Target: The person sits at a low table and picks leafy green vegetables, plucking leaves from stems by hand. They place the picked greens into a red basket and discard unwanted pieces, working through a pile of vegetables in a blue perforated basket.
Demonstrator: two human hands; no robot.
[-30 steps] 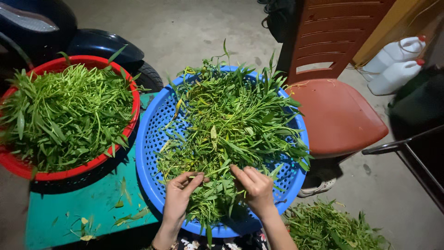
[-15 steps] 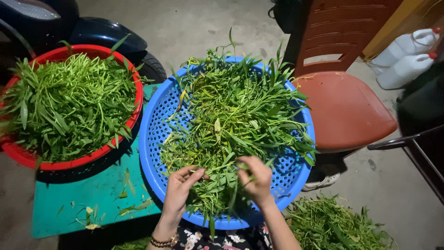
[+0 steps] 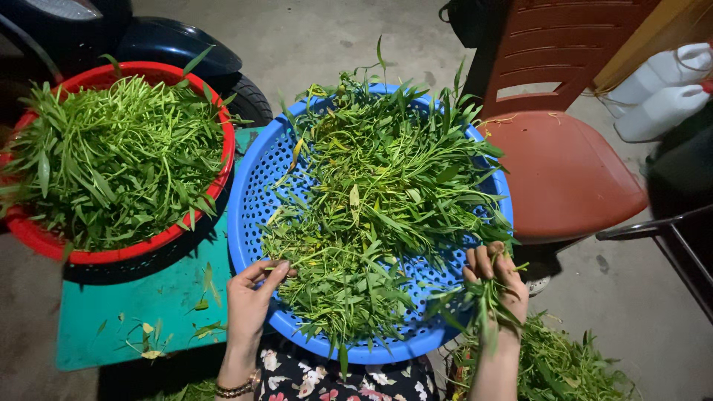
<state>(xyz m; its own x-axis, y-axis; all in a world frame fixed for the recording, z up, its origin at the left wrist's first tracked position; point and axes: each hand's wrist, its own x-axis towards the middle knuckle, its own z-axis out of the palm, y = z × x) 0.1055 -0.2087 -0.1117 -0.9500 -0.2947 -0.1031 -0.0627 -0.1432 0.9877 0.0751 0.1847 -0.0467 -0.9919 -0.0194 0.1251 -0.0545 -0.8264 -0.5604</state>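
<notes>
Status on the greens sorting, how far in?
Done: red basket is heaped with greens; a scrap pile lies on the floor. In hand: right hand grips a sprig, left hand pinches a stem. Left: blue basket is well loaded.

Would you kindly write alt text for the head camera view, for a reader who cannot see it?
Seen from above, a person's left hand pinches a stem in a blue perforated basket heaped with leafy green stems, while the right hand grips a small bunch of stems at the basket's rim. A red basket of greens sits left on a teal board; a red plastic chair stands right.
</notes>
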